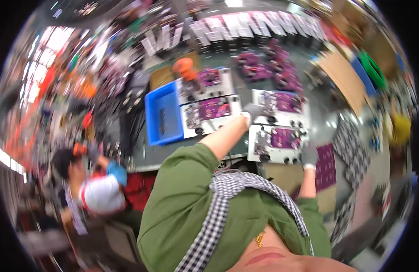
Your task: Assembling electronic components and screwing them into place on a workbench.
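The left hand point(252, 110) is at the left edge of the upper panel point(282, 119); the right hand point(309, 155) is at the right edge of the lower panel point(276, 157). Blur hides the fingers, so whether either grips cannot be told. Both white panels lie on the counter point(218, 59), between the hands, each carrying a purple board point(284, 138). They look stiff, flat and fairly light, the boards probably fragile; bare white edges seem the safest hold. Two more panels point(214, 123) and a blue tray point(151, 118) crowd the left hand's left; a purple sheet point(325, 167) sits just beside the right hand, limiting room there.
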Motion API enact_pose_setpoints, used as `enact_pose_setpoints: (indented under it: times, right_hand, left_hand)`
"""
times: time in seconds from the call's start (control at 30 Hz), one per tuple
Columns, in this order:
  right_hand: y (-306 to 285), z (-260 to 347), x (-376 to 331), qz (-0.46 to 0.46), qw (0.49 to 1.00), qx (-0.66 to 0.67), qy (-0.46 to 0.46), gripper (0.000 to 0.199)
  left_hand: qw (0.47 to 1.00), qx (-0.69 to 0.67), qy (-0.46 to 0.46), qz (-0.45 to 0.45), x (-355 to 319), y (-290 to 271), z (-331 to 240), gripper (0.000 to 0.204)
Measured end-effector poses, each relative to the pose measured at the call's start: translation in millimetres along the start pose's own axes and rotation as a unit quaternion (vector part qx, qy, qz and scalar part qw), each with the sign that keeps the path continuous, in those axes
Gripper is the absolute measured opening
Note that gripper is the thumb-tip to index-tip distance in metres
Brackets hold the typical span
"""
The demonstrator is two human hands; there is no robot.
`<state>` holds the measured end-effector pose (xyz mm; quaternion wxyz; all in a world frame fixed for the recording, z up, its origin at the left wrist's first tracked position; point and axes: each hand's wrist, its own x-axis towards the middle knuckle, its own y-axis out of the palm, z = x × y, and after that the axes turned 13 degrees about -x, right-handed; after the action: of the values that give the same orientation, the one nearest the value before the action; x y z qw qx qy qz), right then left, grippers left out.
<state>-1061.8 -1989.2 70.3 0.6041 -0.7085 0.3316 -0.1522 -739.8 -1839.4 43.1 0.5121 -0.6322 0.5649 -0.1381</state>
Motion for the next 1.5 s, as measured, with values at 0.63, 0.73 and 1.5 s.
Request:
enact_pose_setpoints:
  times: [0.63, 0.73, 1.5]
  right_hand:
    - [-103.2, -88.5, -86.7, -0.246, 0.910, 0.332, 0.014, 0.023]
    - [-130.2, -117.9, -125.4, -0.184, 0.669, 0.716, 0.076, 0.036]
    - [-368.0, 673.3, -26.4, -0.414, 0.780, 0.146, -0.446, 0.018]
  left_hand:
    - [0.770, -0.529, 0.193, -0.300, -200.1, -151.6, -125.3, 0.037]
    - [0.709, -0.638, 0.145, -0.264, -290.6, -187.8, -89.9, 0.036]
    - [0.233, -0.385, -0.253, -0.856, -618.7, -148.8, 528.1, 0.033]
